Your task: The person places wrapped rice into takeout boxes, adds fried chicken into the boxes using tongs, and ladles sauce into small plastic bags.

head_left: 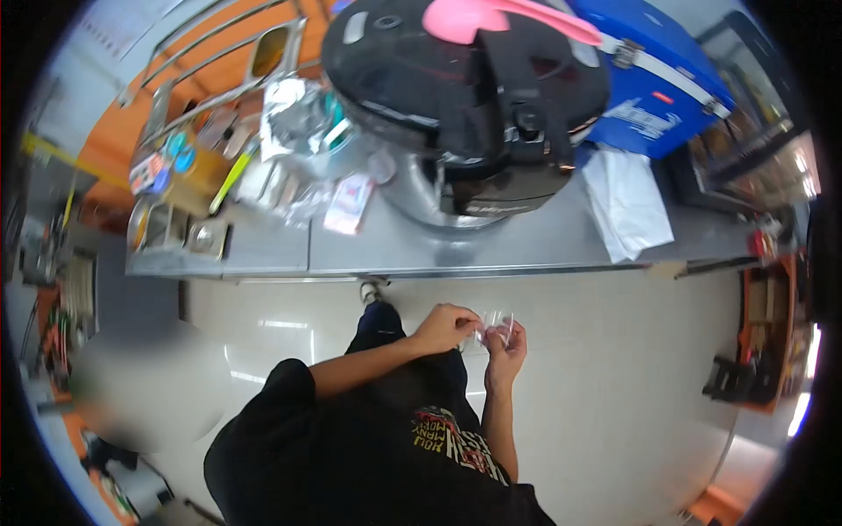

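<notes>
"Where do we have the plastic point(496, 327)?"

"Just below the centre of the frame, clear and crinkled, over the pale floor point(614, 368) and in front of the counter point(403, 257). Our right hand point(506, 348) grips it between thumb and fingers."

"And our left hand point(445, 330)?"

"Right beside it, fingers curled, tips together at the plastic's left edge. We cannot tell whether they pinch it."

"What do we see on the counter?"

"At the top centre, a big cooker point(395, 74) with a dark lid, and a pink scoop point(454, 21) lying on that. To its right, a blue box point(653, 83), with a white bag point(624, 206) in front. At upper left, we see crumpled foil point(294, 110) and small metal trays point(208, 237)."
</notes>
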The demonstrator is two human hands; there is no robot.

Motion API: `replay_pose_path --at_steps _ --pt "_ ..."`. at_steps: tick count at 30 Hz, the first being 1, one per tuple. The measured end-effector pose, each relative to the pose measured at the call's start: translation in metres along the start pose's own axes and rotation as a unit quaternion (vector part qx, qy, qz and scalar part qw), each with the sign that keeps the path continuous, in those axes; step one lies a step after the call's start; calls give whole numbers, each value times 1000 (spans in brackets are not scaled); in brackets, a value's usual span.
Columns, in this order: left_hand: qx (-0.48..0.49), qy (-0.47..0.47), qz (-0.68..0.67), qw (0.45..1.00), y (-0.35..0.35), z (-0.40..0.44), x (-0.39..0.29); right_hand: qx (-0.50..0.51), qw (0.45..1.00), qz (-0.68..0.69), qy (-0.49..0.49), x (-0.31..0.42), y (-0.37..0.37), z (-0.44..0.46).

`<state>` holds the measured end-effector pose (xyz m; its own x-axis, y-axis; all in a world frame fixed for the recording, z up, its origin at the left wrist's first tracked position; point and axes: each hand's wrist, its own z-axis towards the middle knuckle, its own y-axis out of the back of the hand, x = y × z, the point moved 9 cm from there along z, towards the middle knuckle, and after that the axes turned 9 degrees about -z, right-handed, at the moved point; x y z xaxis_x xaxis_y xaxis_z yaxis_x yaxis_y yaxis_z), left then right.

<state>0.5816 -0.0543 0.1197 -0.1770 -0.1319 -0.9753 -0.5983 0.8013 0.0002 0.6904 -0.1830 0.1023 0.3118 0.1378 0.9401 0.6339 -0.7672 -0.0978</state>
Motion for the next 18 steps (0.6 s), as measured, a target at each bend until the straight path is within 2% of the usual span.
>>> replay_pose_path --at_steps 1,3,5,8,10,14,15,16,18 --pt "-33 26 40 998 15 -11 0 49 999 6 -14 12 -19 1" --pt "-156 2 62 986 56 -36 -10 142 990 1 -16 18 -57 5" --pt "-242 -10 54 969 96 -56 -9 217 973 -61 47 37 -103 7" --pt "-322 1 -2 947 155 -91 -1 255 948 -118 147 48 -178 15" --pt "-376 -18 -34 926 202 -112 -25 255 931 -164 201 63 -237 20" --pt "-437 -30 -102 893 294 -166 -30 213 892 -242 317 80 -360 44" --pt "-452 -34 -140 880 315 -180 -31 210 898 -268 279 77 -386 53" --pt "-466 -36 -180 866 335 -192 -29 160 863 -346 331 83 -407 50" --pt "-467 -30 -207 859 369 -209 -24 67 759 -495 417 88 -440 40"
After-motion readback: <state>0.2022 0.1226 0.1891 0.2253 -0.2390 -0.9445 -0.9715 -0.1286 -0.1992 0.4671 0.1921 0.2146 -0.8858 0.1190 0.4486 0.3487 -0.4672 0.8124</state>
